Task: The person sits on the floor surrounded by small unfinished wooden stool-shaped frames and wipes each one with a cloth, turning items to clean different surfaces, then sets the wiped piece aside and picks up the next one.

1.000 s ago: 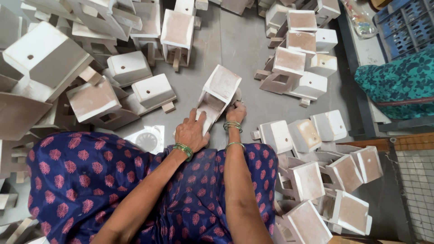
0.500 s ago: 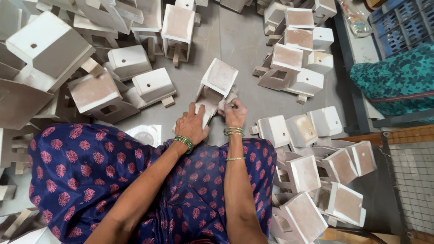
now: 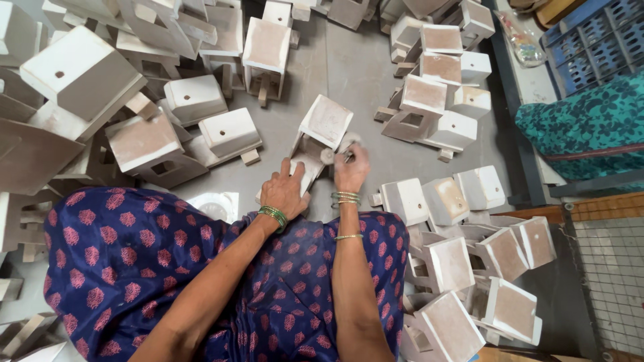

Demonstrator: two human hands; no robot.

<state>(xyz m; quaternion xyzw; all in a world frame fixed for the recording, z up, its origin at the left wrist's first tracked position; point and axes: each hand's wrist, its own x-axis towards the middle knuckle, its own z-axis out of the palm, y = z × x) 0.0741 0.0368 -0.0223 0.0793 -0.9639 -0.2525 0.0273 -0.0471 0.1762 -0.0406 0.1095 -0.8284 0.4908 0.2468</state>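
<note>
White square-topped ceramic piece (image 3: 320, 137) lies on the grey floor (image 3: 349, 74) before us; our left hand (image 3: 285, 191) presses flat, fingers spread, on its lower end, our right hand (image 3: 350, 171) pinches something small beside it, similar pieces (image 3: 228, 131) all around.

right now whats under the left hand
The left hand presses flat on the base of a pale box-shaped piece lying on the grey floor. The part beneath the palm is covered.

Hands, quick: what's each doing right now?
Left hand: open, flat on the white box piece.
Right hand: closed on something small, blurred.
</note>
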